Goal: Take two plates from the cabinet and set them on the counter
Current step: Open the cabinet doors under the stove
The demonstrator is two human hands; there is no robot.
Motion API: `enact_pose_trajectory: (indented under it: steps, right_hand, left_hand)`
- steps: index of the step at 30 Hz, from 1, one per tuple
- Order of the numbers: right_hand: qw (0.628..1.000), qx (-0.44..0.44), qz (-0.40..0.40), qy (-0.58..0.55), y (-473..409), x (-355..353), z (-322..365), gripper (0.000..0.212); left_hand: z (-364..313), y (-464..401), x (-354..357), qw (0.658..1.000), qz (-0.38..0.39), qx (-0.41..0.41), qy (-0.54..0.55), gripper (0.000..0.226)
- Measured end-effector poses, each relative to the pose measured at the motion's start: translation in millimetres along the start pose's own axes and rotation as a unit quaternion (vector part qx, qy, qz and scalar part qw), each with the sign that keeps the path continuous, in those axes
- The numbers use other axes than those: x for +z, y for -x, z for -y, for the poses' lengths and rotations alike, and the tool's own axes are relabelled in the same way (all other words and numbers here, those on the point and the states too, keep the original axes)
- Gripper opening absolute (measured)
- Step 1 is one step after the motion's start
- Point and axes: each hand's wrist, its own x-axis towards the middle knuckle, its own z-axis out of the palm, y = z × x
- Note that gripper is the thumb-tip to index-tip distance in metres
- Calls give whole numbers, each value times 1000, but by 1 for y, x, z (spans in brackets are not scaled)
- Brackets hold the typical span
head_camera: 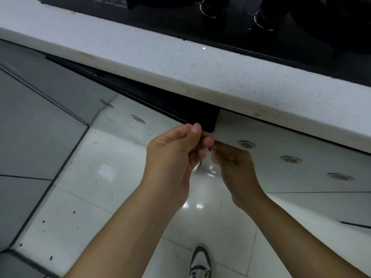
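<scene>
head view, looking down: I'm standing right up against the counter (200,65), staring at my own arms.
counter: white speckled stone with a thick front edge, running diagonally from upper left to lower right.
stove (220,23): black glass cooktop set into the counter at the top, with two round knobs (263,15) showing.
cabinet doors: there's a grey door (60,91) on the left and a white glossy door (281,141) on the right, both just under the counter's edge.
gap: a dark wedge (170,105) between the doors' top edge and the counter, wider toward the middle where the two doors meet.
left hand (176,155): fingers curled and thumb on top, pinching the dark top edge right at that meeting point.
right hand (234,167): just beside the left one and nearly touching it, fingers hooked under or behind the white door's corner. It's in shadow, so I honestly can't tell how firm the grip is.
white door: has a row of small round vents (246,145) along it.
plates: can't see any, and nothing inside the cabinet shows, it's just black in there.
floor (120,197): glossy white tiles with dark specks and light glare.
shoe (200,261): one grey and white sneaker at the bottom.
</scene>
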Motion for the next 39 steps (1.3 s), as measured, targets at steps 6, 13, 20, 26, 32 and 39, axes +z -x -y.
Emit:
enact_pose_trajectory:
  steps: [6,13,20,26,32,39]
  right_hand:
    - [999,19,11,-30,24,14,-3,28]
    - [997,51,-6,-51,83,56,-15,28]
    - [992,118,-10,-45,150,123,-18,38]
    - [988,150,26,-31,200,207,-8,32]
    - [986,142,75,-33,221,301,-1,39]
    - [984,122,130,-28,223,396,9,47]
  left_hand:
    - [0,12,-23,1000,-2,-11,-25,13]
    - [-1,42,-80,996,46,-9,-69,12]
    - [-17,77,-168,991,85,-9,-108,12]
    - [-53,100,-261,988,90,-13,-126,8]
    - [-95,110,-349,989,29,7,-143,6]
    - [-142,98,-423,986,-32,35,-158,9]
